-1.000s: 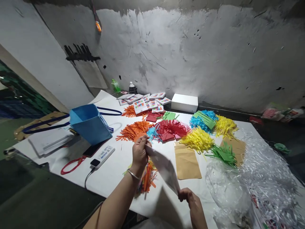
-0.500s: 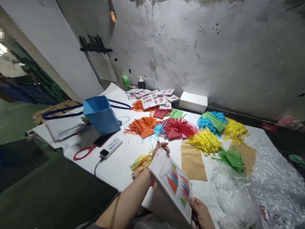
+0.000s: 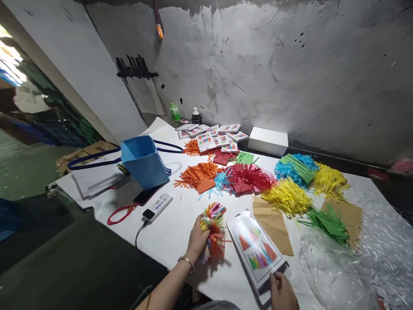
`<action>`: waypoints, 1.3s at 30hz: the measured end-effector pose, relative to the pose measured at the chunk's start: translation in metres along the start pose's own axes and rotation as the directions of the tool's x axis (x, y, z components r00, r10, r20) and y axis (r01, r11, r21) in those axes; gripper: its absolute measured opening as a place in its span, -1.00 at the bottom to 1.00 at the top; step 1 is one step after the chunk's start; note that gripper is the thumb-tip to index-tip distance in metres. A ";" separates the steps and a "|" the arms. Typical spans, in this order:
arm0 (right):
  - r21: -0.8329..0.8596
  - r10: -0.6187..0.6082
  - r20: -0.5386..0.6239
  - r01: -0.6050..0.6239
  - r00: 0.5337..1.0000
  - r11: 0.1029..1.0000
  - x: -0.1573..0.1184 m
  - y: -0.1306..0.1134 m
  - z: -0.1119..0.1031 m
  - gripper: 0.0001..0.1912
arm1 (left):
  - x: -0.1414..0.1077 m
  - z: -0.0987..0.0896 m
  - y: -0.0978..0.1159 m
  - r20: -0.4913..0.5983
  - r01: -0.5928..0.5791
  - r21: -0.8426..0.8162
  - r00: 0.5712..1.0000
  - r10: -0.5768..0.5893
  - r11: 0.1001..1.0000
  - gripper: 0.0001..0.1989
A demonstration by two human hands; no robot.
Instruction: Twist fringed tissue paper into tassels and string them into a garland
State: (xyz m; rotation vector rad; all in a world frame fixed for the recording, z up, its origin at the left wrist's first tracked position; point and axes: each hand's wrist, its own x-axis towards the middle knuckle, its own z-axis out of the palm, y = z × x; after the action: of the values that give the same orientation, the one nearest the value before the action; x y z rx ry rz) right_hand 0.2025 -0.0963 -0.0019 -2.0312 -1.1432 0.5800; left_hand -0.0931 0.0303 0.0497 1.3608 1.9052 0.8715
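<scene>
My left hand (image 3: 197, 239) is closed round a bundle of multicoloured paper tassels (image 3: 217, 232), its fringes hanging over the white table. To the right lies a flat white box (image 3: 256, 249) with coloured bunting printed on its front. My right hand (image 3: 282, 290) pinches the near end of that box, where a flap stands out. Past the bundle are orange fringed tassels (image 3: 203, 176), red fringed tassels (image 3: 243, 178) and a small light-blue one (image 3: 222, 181). A brown paper sheet (image 3: 274, 226) lies beside the box's far end.
On the left stand a blue open bag (image 3: 145, 165), a phone (image 3: 145, 196) and a white power bank (image 3: 158, 206) with cable. Several printed boxes (image 3: 206, 141) and a white carton (image 3: 268, 140) sit at the back. Yellow tassels (image 3: 287, 196) and clear plastic bags (image 3: 335, 267) fill the right.
The box has come down from upright in both hands to lie on the table, held by my right hand alone. My left hand has let go of it and taken the tassel bundle.
</scene>
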 end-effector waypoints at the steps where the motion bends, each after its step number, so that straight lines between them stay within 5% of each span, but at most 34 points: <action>1: 0.006 -0.110 -0.035 0.111 0.993 0.994 -0.002 -0.013 0.000 -0.48 | -0.008 0.004 0.004 -0.028 -0.032 -0.050 0.999 0.030 0.998 -0.39; 3: 0.040 -0.312 -0.064 0.315 0.948 0.948 -0.003 -0.043 0.003 -0.46 | -0.029 0.016 0.017 -0.046 -0.122 -0.159 0.992 0.116 0.980 -0.35; 5: 0.039 -0.382 -0.011 0.382 0.924 0.923 -0.002 -0.068 0.009 -0.47 | -0.052 0.032 0.030 0.007 -0.186 -0.269 0.981 0.195 0.945 -0.35; 9: 0.144 -0.195 0.167 0.171 0.967 0.975 0.006 -0.071 0.013 -0.69 | -0.079 0.060 0.048 0.162 -0.206 -0.356 0.947 0.277 0.911 -0.40; 11: 0.185 -0.095 0.137 0.069 0.986 0.980 0.003 -0.059 0.008 -0.67 | -0.081 0.069 0.050 0.192 -0.186 -0.331 0.946 0.259 0.925 -0.31; 14: 0.244 -0.191 0.037 0.177 0.981 0.954 -0.007 -0.051 0.000 -0.42 | -0.083 0.081 0.050 0.280 -0.187 -0.266 0.924 0.261 0.946 -0.16; 16: 0.273 -0.297 0.068 0.269 0.952 0.924 -0.011 -0.053 -0.003 -0.19 | -0.090 0.089 0.053 0.443 -0.212 -0.275 0.837 0.319 0.938 -0.11; 17: 0.296 -0.299 0.088 0.262 0.950 0.919 -0.010 -0.055 -0.005 -0.13 | -0.095 0.092 0.056 0.549 -0.206 -0.308 0.759 0.351 0.929 -0.10; 20: 0.454 -0.072 0.121 0.009 0.990 0.891 0.001 -0.047 -0.013 -0.24 | -0.105 0.097 0.066 0.820 -0.040 -0.410 0.420 0.388 0.911 -0.19; 21: 0.518 0.021 0.137 -0.090 0.990 0.850 0.005 -0.039 -0.018 -0.28 | -0.105 0.097 0.070 0.866 0.024 -0.395 0.342 0.364 0.918 -0.29; 22: 0.572 0.098 0.158 -0.172 0.983 0.802 0.008 -0.029 -0.024 -0.31 | -0.104 0.097 0.072 0.889 0.058 -0.360 0.324 0.324 0.931 -0.42; 23: 0.612 0.159 0.169 -0.230 0.973 0.757 0.010 -0.018 -0.030 -0.31 | -0.101 0.098 0.073 0.881 0.044 -0.319 0.381 0.279 0.947 -0.54; 26: 0.636 0.286 0.078 -0.269 0.955 0.723 0.008 0.015 -0.045 -0.31 | -0.086 0.105 0.068 0.604 -0.261 -0.086 0.754 0.258 0.962 -0.59; 27: 0.611 0.293 0.021 -0.244 0.956 0.753 0.006 0.022 -0.047 -0.33 | -0.081 0.109 0.065 0.494 -0.374 0.052 0.816 0.302 0.926 -0.51; 29: 0.491 0.187 -0.084 -0.123 0.979 0.862 0.003 0.031 -0.044 -0.39 | -0.071 0.119 0.058 0.410 -0.513 0.316 0.832 0.373 0.798 -0.34; 32: 0.205 -0.224 -0.051 0.230 0.973 0.951 0.004 0.032 -0.025 -0.42 | -0.061 0.129 0.052 0.476 -0.589 0.461 0.795 0.375 0.663 -0.43; 34: 0.053 -0.484 0.094 0.481 0.870 0.875 0.007 0.030 -0.009 -0.37 | -0.055 0.128 0.053 0.514 -0.617 0.433 0.768 0.382 0.657 -0.49; 36: -0.028 -0.620 0.215 0.640 0.754 0.768 0.011 0.028 0.003 -0.30 | -0.050 0.122 0.057 0.506 -0.611 0.377 0.766 0.398 0.696 -0.51; 39: -0.117 -0.648 0.283 0.696 0.707 0.709 0.014 0.026 0.010 -0.29 | -0.044 0.110 0.065 0.448 -0.566 0.321 0.797 0.405 0.759 -0.60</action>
State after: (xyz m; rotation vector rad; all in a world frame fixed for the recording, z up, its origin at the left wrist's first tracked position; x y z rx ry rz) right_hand 0.2171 -0.0894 -0.0288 -1.5423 -2.0389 0.3058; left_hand 0.0418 0.0209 0.0430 2.2082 1.5179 0.3680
